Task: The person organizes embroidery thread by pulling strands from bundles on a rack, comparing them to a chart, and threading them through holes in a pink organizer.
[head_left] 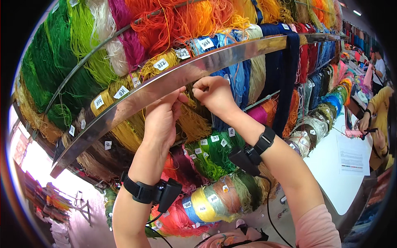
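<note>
Both my hands are raised at the lower edge of a long shiny metal bar (231, 54), close to one another. My left hand (162, 118) is closed, thumb and fingers pinched together just under the bar. My right hand (216, 94) is curled closed a little to its right. Whatever their fingertips hold, if anything, is too small to make out. Behind them hang golden-yellow thread skeins (193, 126) and blue thread skeins (236, 78). A navy thread bundle (290, 78) is draped over the bar to the right of my hands.
Green skeins (51, 70) and orange-red skeins (153, 29) with paper tags fill the upper rack. More tagged skeins (215, 202) lie below my arms. At right stands a white table (326, 165) with a printed sheet (353, 159); beside it another person (380, 111) holds something dark.
</note>
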`<action>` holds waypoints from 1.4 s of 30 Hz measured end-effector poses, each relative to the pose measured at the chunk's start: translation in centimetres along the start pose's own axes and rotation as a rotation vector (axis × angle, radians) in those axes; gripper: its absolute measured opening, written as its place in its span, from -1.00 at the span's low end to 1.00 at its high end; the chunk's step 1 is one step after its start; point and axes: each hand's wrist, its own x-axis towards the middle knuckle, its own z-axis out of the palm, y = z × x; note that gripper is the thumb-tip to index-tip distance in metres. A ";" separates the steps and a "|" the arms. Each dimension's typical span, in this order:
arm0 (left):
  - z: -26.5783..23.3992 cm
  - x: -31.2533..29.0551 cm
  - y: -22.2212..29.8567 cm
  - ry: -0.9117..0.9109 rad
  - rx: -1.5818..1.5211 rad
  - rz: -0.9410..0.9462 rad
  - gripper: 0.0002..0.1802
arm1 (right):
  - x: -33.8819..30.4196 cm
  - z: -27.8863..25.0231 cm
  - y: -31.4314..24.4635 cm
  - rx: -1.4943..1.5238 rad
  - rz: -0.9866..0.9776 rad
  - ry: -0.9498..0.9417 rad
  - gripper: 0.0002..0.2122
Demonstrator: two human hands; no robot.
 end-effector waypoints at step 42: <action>0.6 -0.3 -0.3 -0.093 -0.004 0.036 -0.84 | 1.1 0.4 -1.3 0.102 0.134 0.131 -0.92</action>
